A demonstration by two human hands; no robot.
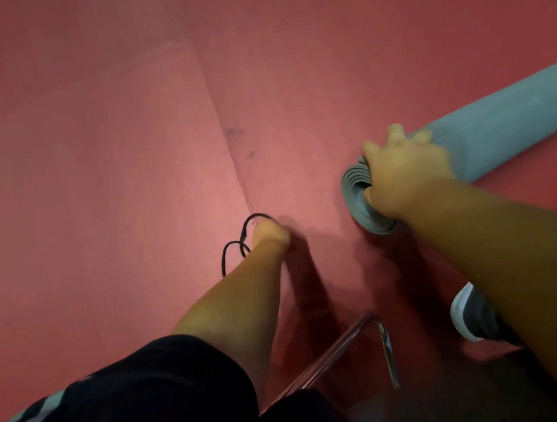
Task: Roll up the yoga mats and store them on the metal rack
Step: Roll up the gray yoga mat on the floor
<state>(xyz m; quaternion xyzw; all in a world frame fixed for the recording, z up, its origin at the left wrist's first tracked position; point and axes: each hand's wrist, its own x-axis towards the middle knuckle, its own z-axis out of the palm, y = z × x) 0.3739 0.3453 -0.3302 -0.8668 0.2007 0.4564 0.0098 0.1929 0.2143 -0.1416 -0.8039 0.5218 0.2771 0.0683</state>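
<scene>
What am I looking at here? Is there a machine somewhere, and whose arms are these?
There is no machine: a person does the job with bare hands. The single picture comes from a camera worn on their head, looking down, so their own arms reach into view from the bottom and the right. The right hand grips one end of a rolled blue-grey yoga mat, which lies on the red floor. The left hand holds a thin black cord, perhaps for tying the roll, though that is a guess. A shoe and a bent metal tube show near the bottom.
</scene>
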